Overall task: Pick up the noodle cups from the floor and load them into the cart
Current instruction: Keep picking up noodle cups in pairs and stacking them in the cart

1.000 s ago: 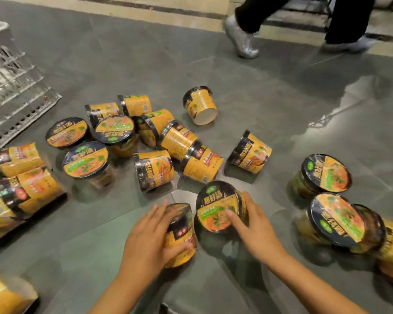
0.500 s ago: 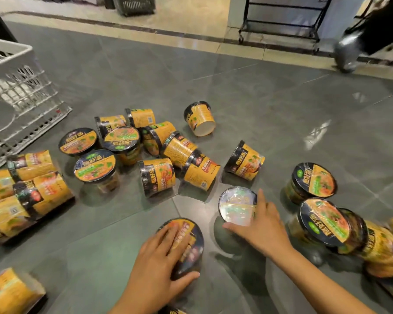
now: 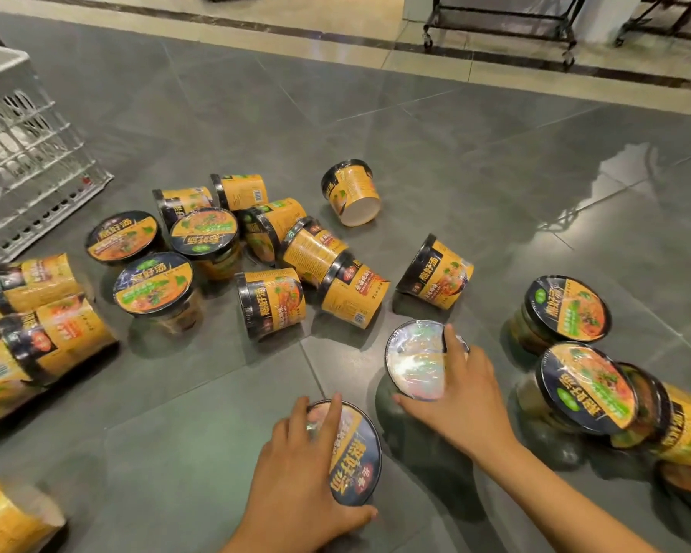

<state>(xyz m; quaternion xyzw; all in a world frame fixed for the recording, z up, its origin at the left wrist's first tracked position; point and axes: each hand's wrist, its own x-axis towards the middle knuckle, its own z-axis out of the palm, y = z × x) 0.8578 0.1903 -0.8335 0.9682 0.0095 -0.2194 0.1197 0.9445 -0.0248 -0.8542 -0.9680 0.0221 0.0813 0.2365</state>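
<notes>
I saw left hand (image 3: 296,476) clamped over the lid of near cup (image 3: 356,461), thumb under the rim. Right hand (image 3: 463,397) curled round second cup (image 3: 411,361). Both were low at floor (image 3: 415,153), contact unclear. Other cups (image 3: 272,301) lay scattered beyond, cart (image 3: 21,125) far left.

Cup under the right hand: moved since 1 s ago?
Yes. The cup under the right hand tipped lid-up, shifting slightly right relative to the side-lying cup behind it.
</notes>
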